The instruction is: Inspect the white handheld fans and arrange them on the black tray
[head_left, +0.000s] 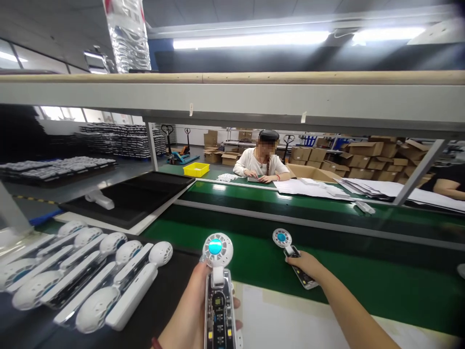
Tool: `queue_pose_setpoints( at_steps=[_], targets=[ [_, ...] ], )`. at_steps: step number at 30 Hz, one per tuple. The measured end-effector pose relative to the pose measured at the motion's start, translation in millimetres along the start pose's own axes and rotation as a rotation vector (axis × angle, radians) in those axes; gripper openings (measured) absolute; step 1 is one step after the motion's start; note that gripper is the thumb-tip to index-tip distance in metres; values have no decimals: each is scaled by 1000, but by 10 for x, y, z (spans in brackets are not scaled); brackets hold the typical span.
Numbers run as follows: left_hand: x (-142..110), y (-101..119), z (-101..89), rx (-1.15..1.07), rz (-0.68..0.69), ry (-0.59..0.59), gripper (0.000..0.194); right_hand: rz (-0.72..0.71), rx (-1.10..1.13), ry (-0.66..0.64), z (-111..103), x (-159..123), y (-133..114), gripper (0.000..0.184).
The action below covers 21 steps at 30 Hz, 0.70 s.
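My left hand (194,295) is wrapped round a handheld fan (220,305) with a round white head, a shiny blue centre and a clear handle showing the circuit parts inside. It is held upright, close to the camera. Farther to the right, my right hand (308,266) grips the handle of a second handheld fan (282,237), over the green conveyor belt (254,264); whether that fan touches the belt I cannot tell. Several more white fans (132,291) lie in rows on a black tray (163,295) to my left.
A white sheet (283,320) covers the near edge. A black board (141,194) bears one white piece (100,198). Across the belt sits a co-worker (261,162) beside a yellow bin (196,169) and paper sheets (308,188). An overhead shelf beam (232,99) crosses the view.
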<state>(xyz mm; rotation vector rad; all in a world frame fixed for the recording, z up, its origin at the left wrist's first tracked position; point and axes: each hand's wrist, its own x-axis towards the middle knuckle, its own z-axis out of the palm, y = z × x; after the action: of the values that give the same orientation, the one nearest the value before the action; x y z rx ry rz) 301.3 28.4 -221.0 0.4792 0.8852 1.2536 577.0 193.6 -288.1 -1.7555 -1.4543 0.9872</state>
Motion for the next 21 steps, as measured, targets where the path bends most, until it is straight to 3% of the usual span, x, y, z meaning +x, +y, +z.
queue_pose_setpoints(
  at_steps=[5,10,17,21],
  targets=[
    [10,44,-25,37,10,-44,41,-37,454,-183,290,-412,-235,44],
    [4,127,-43,75,9,-106,46,72,1021,-296,590,-789,-500,44],
    [93,208,-123,167,8,-102,58,-25,894,-123,920,-1024,-831,61],
    [226,240,-202,233,60,-83,57,10,859,-184,983,-1170,-992,64]
  ],
)
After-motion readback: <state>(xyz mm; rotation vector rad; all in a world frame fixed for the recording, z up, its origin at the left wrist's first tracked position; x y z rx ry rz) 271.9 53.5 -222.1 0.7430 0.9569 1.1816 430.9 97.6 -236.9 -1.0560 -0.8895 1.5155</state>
